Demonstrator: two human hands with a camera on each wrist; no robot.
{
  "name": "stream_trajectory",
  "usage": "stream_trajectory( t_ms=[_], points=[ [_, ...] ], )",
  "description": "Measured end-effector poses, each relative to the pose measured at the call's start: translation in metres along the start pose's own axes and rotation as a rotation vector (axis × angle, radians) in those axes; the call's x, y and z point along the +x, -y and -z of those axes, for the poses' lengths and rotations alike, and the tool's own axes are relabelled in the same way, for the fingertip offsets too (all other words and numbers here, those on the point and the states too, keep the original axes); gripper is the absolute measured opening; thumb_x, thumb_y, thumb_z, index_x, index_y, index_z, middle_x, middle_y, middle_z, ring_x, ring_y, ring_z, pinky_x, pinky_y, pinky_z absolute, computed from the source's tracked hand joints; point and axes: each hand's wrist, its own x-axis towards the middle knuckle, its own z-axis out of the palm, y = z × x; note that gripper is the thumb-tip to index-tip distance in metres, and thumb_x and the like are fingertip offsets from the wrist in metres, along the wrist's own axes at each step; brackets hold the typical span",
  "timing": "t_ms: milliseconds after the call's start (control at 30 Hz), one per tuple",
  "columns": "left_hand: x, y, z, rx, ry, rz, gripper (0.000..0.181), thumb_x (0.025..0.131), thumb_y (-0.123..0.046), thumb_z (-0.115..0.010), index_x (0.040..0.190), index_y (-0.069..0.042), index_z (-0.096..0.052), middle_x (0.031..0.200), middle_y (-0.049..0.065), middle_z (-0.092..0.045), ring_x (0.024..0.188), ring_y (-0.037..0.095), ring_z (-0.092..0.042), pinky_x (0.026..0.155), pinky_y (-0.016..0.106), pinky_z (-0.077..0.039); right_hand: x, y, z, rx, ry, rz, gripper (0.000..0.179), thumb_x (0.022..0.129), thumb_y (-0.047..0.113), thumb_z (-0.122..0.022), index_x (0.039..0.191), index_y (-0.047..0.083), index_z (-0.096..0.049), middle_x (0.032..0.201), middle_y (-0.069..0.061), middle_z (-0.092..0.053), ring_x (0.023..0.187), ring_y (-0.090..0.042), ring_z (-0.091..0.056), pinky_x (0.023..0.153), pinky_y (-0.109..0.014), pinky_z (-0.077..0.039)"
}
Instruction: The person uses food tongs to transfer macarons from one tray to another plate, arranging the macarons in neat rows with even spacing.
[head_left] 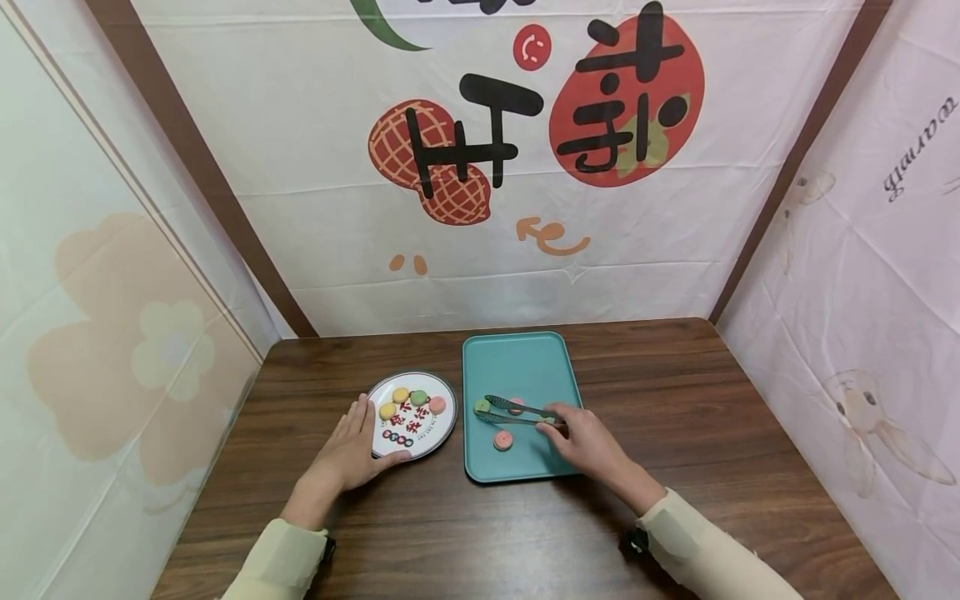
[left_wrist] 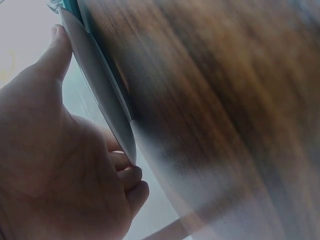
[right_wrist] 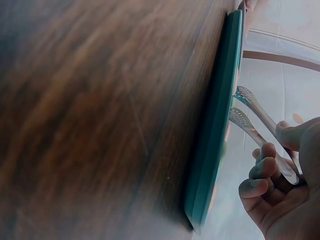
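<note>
My left hand [head_left: 348,446] rests against the near left rim of a white plate [head_left: 431,442], fingers extended along one side and thumb across the front. Several macarons lie on the plate: yellow [head_left: 401,395], green [head_left: 419,398] and pink [head_left: 437,405]. Metal tongs [right_wrist: 260,112] are held in my right hand [head_left: 588,442] over a teal tray [head_left: 517,367]. Their two tips stand apart at a green macaron [head_left: 482,406]; whether they touch it I cannot tell. Also on the tray are a pink macaron [head_left: 502,440], another pink one partly behind the tongs, and a green one near my fingers.
The plate and tray stand side by side on a brown wooden table [head_left: 450,533]. Printed cloth [head_left: 337,267] hangs behind the table and along both sides. A dark band sits at each wrist.
</note>
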Motion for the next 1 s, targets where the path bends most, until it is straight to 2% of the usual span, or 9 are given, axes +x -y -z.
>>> stream_trajectory(
  t_ms=[1000],
  points=[
    [-0.002, -0.0064, 0.0031, 0.002, -0.004, 0.004, 0.129, 0.094, -0.074, -0.068, 0.162, 0.02, -0.012, 0.172, 0.039, -0.006, 0.161, 0.053, -0.011, 0.132, 0.062, -0.017, 0.0017, -0.0026, 0.0009, 0.026, 0.002, 0.012, 0.033, 0.105, 0.026, -0.073, 0.125, 0.0, -0.073, 0.076, 0.013, -0.061, 0.059, -0.002, -0.046, 0.055, -0.024, -0.044]
  ],
)
